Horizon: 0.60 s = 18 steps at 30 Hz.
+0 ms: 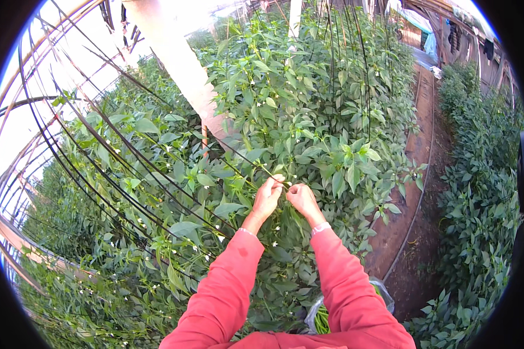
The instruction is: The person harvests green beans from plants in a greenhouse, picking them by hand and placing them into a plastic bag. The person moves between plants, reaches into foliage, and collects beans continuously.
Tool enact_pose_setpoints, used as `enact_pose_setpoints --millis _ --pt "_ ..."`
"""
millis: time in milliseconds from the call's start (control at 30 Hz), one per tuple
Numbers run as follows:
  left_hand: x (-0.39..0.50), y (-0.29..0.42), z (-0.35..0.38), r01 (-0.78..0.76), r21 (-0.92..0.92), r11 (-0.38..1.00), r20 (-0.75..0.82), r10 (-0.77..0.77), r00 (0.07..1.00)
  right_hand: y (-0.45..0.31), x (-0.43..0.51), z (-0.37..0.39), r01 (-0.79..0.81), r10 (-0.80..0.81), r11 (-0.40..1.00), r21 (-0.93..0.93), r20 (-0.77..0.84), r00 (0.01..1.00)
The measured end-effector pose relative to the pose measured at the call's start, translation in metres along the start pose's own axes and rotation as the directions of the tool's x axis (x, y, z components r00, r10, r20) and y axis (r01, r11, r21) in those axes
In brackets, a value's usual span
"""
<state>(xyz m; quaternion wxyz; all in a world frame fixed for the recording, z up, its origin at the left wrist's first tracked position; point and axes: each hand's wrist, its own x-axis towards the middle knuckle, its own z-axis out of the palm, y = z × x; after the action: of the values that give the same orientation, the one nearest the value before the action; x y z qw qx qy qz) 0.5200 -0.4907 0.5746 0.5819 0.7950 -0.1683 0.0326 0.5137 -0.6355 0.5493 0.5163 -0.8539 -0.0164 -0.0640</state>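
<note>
My left hand [266, 198] pinches a thin dark cord [249, 161] between thumb and fingers, beside a slender green stem. Close to its right, my right hand [303, 200] has its fingertips drawn together where the cord reaches it; the small gap between the hands hides little, but the grip itself is too fine to see fully. Both hands are in front of leafy pepper plants [353, 165] bearing small white flowers. Below my right forearm, a clear plastic bag [312, 312] holds long green peppers [322, 320], partly covered by the red sleeve.
Several dark cords [126, 148] slant across the plants on the left, and more hang at the back. A pale post [187, 74] leans through the foliage. On the right, a soil path [423, 244] with a thin hose [419, 205] runs beside another plant row [480, 196].
</note>
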Motion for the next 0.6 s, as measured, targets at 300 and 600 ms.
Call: enact_pose_setpoints --millis 300,600 --pt "-0.003 0.019 -0.008 -0.32 0.633 0.705 -0.066 0.461 0.885 -0.048 -0.003 -0.015 0.377 -0.365 0.89 0.257 -0.097 0.926" --pt "-0.013 0.027 -0.006 -0.19 0.472 0.861 -0.22 0.324 0.92 -0.017 0.025 0.002 -0.171 0.095 0.925 0.338 0.228 0.969"
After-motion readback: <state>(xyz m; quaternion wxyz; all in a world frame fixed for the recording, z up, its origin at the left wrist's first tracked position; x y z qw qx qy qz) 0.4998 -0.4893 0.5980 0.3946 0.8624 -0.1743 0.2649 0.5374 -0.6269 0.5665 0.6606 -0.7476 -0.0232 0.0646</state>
